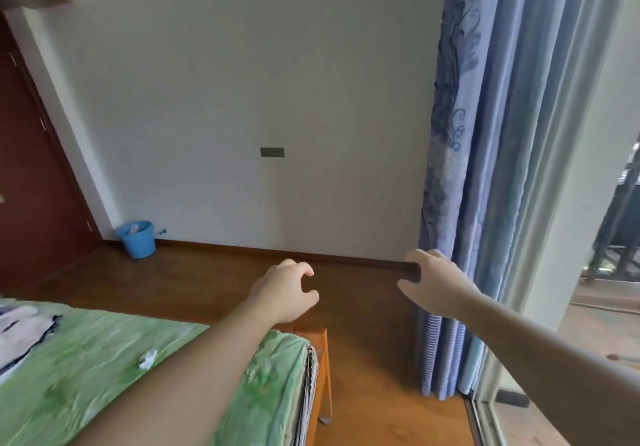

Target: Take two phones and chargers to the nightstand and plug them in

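No phone, charger or nightstand shows in the head view. My left hand (284,289) reaches forward above the bed's corner, its fingers loosely curled and holding nothing. My right hand (434,282) is stretched out in front of the blue curtain (485,154), with fingers spread and loosely bent, and it is empty too. A dark wall plate (272,152), possibly a socket, sits low on the white wall ahead.
A bed with a green sheet (104,369) and wooden frame fills the lower left. A blue bucket (136,239) stands in the far left corner beside a dark red door (31,185). Wooden floor (363,307) lies between bed and curtain. A glass door track runs along the right.
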{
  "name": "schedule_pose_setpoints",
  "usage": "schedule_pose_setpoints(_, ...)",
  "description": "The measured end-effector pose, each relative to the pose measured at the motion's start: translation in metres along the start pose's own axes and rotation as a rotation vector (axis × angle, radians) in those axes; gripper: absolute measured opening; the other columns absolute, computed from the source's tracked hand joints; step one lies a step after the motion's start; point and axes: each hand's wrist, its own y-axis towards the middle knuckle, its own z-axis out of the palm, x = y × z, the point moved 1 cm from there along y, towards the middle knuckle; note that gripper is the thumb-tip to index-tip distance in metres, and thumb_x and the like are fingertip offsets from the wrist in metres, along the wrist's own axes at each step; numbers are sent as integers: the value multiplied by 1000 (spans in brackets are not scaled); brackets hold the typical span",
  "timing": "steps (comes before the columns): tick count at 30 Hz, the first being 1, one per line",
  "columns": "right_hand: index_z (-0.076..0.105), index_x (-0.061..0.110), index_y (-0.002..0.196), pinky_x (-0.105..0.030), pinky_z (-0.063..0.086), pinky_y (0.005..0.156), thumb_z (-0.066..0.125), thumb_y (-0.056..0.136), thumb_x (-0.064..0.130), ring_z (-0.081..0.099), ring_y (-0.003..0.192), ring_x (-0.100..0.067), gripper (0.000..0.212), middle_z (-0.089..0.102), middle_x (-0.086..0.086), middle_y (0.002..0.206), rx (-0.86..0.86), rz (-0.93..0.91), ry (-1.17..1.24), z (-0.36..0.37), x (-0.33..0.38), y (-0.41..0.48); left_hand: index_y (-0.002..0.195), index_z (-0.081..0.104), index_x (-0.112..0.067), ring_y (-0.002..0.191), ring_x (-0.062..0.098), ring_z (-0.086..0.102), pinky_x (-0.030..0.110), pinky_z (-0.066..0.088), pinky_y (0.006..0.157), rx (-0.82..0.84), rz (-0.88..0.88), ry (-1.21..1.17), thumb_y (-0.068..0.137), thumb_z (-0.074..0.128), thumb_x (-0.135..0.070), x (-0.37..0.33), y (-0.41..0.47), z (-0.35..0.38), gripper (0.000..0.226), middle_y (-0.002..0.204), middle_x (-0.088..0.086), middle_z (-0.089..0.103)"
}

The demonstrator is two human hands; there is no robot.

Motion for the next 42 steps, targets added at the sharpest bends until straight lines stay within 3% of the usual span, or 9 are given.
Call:
schedule_pose_setpoints(7, 41, 24, 140, -25, 42, 76, 54, 90, 40, 52, 112, -24, 53, 45, -4, 135, 15, -25, 2, -6, -38, 131, 129, 52, -34, 94, 11, 48, 28, 42, 66, -38, 9, 20, 87, 54, -45, -28, 128, 7, 43, 131, -10, 51)
schedule_pose_setpoints(11, 40, 26, 140, -25, 40, 71, 55, 90, 42, 51, 112, -24, 54, 46, -3, 133, 30, -51, -4, 6, -42, 202, 129, 52, -34, 97, 13, 52, 32, 52, 77, -47, -13, 11, 88, 54, -44, -27, 195, 12, 43, 131, -10, 51)
schedule_pose_setpoints(15, 41, 24, 139, -33, 49, 82, 54, 88, 41, 52, 111, -26, 55, 46, -3, 130, 75, -81, -12, 29, -43, 281, 130, 52, -33, 99, 12, 52, 31, 47, 75, -47, -18, -3, 88, 54, -44, -7, 268, 28, 43, 129, -11, 51)
schedule_pose_setpoints(20, 42, 30, 136, -34, 48, 81, 52, 86, 42, 50, 111, -23, 52, 46, 2, 124, 121, -104, -43, 62, -37, 405, 132, 52, -31, 111, 14, 54, 34, 50, 85, -84, -49, -28, 89, 54, -44, 41, 381, 47, 44, 133, -11, 52)
schedule_pose_setpoints(22, 42, 30, 135, -36, 47, 89, 52, 85, 41, 48, 114, -23, 53, 46, 3, 123, 151, -104, -48, 76, -32, 459, 133, 51, -31, 117, 15, 52, 34, 49, 89, -98, -74, -43, 90, 53, -47, 67, 426, 48, 47, 135, -10, 52)
schedule_pose_setpoints(24, 40, 30, 138, -39, 43, 98, 51, 86, 40, 45, 121, -24, 54, 45, 3, 133, 201, -117, -72, 88, -24, 508, 135, 50, -31, 122, 16, 50, 34, 48, 92, -98, -109, -27, 90, 52, -49, 93, 464, 44, 49, 137, -8, 52)
schedule_pose_setpoints(27, 37, 32, 142, -41, 43, 101, 51, 87, 41, 44, 125, -24, 57, 41, 1, 144, 208, -110, -45, 99, -12, 571, 136, 50, -30, 124, 18, 49, 35, 47, 96, -114, -169, -3, 90, 52, -49, 130, 512, 29, 50, 139, -6, 51)
schedule_pose_setpoints(35, 30, 29, 147, -44, 40, 104, 48, 91, 52, 39, 133, -29, 63, 30, -3, 153, 228, -202, -70, 138, 36, 710, 138, 49, -31, 125, 19, 48, 38, 46, 99, -165, -313, -6, 90, 51, -51, 210, 595, 0, 51, 141, -4, 50)
schedule_pose_setpoints(42, 33, 25, 146, -43, 40, 104, 46, 91, 56, 43, 129, -27, 65, 35, -4, 150, 293, -384, 3, 202, 90, 823, 135, 51, -32, 123, 21, 50, 39, 47, 99, -218, -519, 20, 90, 51, -55, 282, 649, 1, 50, 143, 0, 49)
